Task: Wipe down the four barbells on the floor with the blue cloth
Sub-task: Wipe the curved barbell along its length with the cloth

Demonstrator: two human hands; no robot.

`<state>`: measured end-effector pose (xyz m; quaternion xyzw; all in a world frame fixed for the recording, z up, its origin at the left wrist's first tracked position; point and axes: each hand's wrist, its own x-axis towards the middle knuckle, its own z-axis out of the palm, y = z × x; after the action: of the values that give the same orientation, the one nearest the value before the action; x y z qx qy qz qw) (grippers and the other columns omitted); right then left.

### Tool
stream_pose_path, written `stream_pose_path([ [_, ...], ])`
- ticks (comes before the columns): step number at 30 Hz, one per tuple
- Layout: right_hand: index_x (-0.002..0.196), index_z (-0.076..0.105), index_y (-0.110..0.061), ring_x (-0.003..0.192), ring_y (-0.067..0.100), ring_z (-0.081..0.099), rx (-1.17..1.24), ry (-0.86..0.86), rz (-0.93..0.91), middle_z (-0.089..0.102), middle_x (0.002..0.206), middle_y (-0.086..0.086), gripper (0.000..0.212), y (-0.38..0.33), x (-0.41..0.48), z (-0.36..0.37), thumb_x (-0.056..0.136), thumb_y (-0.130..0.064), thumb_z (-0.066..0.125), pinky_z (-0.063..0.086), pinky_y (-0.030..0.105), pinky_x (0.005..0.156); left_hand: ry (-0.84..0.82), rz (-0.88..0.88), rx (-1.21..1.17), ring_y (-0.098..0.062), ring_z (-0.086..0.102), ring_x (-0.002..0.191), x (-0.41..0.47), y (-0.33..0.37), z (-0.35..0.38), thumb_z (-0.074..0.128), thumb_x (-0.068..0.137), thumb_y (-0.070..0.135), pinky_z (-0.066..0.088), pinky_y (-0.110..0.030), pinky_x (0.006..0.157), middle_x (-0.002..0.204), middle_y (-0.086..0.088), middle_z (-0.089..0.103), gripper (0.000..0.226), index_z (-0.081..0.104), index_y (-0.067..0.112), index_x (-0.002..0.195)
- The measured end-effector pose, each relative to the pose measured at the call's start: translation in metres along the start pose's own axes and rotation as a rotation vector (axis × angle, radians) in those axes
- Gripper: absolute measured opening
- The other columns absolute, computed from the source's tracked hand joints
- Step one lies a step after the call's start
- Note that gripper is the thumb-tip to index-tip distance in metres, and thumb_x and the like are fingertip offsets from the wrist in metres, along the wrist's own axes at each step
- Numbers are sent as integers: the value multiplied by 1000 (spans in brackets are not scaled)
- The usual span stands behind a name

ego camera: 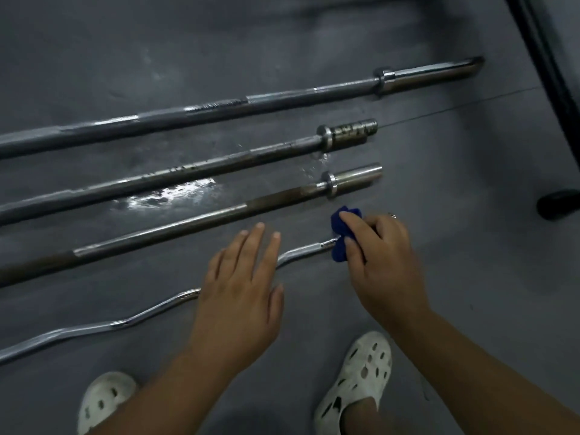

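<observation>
Cloth (340, 246), blue, bunched in right hand (381, 255) right of centre, grip curled round it, against right end of curl bar (94, 327). Left hand (241, 287) at centre, grip wide, fingers straight, flat on same bar. Above, slanting toward upper right: long bar (219, 108), second bar (188, 168), third bar (175, 227). Wet patch (169, 196) on floor (470, 277) between second and third.

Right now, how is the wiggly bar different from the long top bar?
The wavy chrome curl bar zigzags; the long grey straight barbell runs straight. The curl bar looks thinner and is held; the straight barbell lies untouched. Both are metal, lying on the floor.
</observation>
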<state>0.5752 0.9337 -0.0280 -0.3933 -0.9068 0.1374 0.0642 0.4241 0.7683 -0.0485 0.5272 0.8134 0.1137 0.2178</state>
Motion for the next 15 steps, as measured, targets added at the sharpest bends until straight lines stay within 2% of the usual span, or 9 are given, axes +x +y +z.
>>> stream_pose_path([
  [4, 132, 58, -15, 99, 24, 48, -45, 7, 25, 55, 105, 6, 40, 57, -1, 56, 95, -25, 48, 40, 31, 68, -35, 62, 10, -29, 29, 145, 27, -8, 89, 39, 93, 42, 32, -49, 113, 161, -9, 26, 67, 27, 17, 154],
  [7, 129, 59, -14, 96, 25, 49, -98, -4, -79, 56, 103, 9, 35, 81, 2, 104, 95, -18, 57, 43, 32, 68, -36, 101, 30, -28, 27, 146, 44, -25, 144, 37, 93, 43, 29, -49, 114, 162, -9, 25, 68, 25, 18, 155],
  [11, 129, 57, -13, 90, 28, 52, -234, -150, -264, 57, 102, 12, 47, 106, 8, 169, 84, -15, 71, 49, 38, 70, -11, 159, 83, -30, 27, 146, 67, -53, 197, 35, 93, 44, 29, -51, 115, 161, -11, 26, 68, 26, 17, 155],
  [15, 129, 55, -18, 92, 28, 51, -337, -276, -356, 53, 103, 10, 52, 122, 1, 212, 81, -24, 72, 50, 40, 67, 7, 205, 108, -30, 27, 146, 83, -66, 224, 39, 91, 43, 28, -50, 115, 161, -12, 26, 69, 30, 16, 154],
])
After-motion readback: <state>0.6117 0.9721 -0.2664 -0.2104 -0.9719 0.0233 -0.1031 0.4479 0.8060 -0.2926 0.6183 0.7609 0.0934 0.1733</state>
